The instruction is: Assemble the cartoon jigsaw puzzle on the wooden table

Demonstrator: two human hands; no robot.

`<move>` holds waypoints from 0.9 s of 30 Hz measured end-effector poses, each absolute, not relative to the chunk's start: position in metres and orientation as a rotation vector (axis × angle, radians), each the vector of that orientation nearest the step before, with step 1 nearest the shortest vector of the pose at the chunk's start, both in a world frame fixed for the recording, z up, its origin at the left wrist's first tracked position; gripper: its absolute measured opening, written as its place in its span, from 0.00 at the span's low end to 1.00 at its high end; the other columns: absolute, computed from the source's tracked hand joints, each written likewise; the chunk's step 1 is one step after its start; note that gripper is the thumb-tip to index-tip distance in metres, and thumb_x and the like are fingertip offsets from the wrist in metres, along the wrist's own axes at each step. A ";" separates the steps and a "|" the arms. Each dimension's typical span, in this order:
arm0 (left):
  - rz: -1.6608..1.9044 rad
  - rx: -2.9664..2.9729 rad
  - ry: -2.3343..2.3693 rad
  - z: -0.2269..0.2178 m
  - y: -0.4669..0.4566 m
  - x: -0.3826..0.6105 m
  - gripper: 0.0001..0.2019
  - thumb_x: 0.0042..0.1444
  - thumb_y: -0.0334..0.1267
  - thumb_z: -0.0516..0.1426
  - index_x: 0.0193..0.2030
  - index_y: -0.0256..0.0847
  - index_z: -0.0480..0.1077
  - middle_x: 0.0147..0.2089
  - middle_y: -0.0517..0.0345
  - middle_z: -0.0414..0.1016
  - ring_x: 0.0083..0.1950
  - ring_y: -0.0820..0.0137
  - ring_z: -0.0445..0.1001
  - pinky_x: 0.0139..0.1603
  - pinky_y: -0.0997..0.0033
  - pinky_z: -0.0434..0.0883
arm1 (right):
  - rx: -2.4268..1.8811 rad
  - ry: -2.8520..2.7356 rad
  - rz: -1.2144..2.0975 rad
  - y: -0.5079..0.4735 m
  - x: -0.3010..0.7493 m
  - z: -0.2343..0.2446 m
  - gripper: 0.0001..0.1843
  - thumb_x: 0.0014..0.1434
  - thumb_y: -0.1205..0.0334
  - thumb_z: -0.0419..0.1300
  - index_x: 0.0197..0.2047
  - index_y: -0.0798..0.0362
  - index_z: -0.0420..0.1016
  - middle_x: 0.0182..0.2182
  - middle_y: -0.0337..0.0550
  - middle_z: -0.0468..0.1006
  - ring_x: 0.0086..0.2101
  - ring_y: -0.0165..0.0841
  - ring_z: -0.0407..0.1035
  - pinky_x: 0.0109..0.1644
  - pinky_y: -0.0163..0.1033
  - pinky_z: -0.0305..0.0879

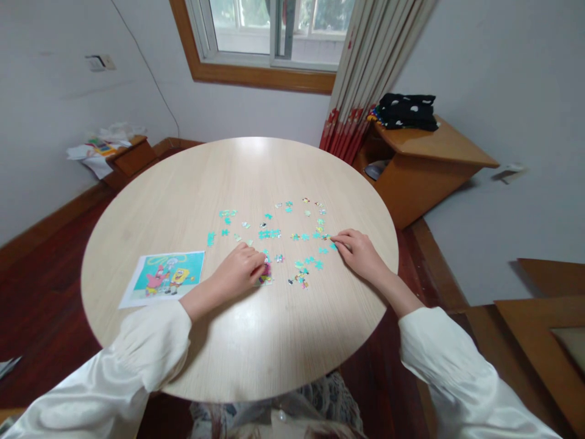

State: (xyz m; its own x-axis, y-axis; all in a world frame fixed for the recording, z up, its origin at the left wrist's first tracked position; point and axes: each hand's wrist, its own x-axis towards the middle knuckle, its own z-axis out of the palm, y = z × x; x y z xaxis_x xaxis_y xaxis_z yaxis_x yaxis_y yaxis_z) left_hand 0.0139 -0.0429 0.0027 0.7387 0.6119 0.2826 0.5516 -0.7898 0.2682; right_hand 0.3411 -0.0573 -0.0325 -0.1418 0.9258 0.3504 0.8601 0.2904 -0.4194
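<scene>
Loose jigsaw pieces, mostly turquoise, lie spread over the middle of the table. My left hand [243,266] rests low with its fingers curled, beside a joined pink patch of jigsaw [265,275] that it partly covers. Anything between those fingers is hidden. On the right, my right hand [359,249] pinches with thumb and forefinger at a small jigsaw piece [326,237] at the end of a row. A joined turquoise strip of pieces [269,234] lies between the hands. Left of my left hand is a printed cartoon picture [170,275], lying flat.
The round pale wooden table [247,347] fills the centre. Beyond it are a window [274,30] and a long curtain [361,67]. A wooden cabinet [429,164] with black cloth [408,111] on top stands behind right. Papers lie on a low wooden stand [132,157] at left.
</scene>
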 end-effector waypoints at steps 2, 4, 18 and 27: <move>0.600 2.738 0.929 0.000 -0.049 0.010 0.13 0.60 0.29 0.46 0.24 0.42 0.57 0.23 0.61 0.65 0.27 0.70 0.62 0.38 0.66 0.61 | -1.594 -2.010 0.158 -0.063 0.341 -0.031 0.14 0.62 0.65 0.54 0.41 0.52 0.81 0.40 0.51 0.78 0.42 0.42 0.71 0.48 0.51 0.66; 0.657 2.714 0.943 -0.002 -0.055 0.007 0.12 0.60 0.28 0.46 0.25 0.42 0.57 0.24 0.61 0.66 0.27 0.71 0.62 0.37 0.67 0.62 | -1.595 -2.005 0.180 -0.068 0.342 -0.029 0.13 0.61 0.64 0.55 0.41 0.51 0.81 0.40 0.50 0.78 0.42 0.42 0.72 0.48 0.51 0.66; 0.747 2.647 1.082 -0.005 -0.071 0.002 0.09 0.62 0.32 0.48 0.31 0.42 0.64 0.30 0.57 0.71 0.34 0.67 0.68 0.40 0.63 0.62 | -1.561 -1.968 0.217 -0.071 0.342 -0.031 0.09 0.61 0.62 0.58 0.38 0.50 0.80 0.36 0.48 0.79 0.39 0.41 0.73 0.45 0.49 0.68; 0.829 2.629 1.145 -0.013 -0.069 -0.002 0.07 0.61 0.32 0.50 0.32 0.42 0.65 0.34 0.57 0.73 0.39 0.66 0.71 0.45 0.61 0.62 | -1.514 -1.997 0.254 -0.055 0.330 -0.030 0.09 0.60 0.66 0.57 0.37 0.51 0.80 0.35 0.48 0.79 0.38 0.39 0.72 0.45 0.47 0.68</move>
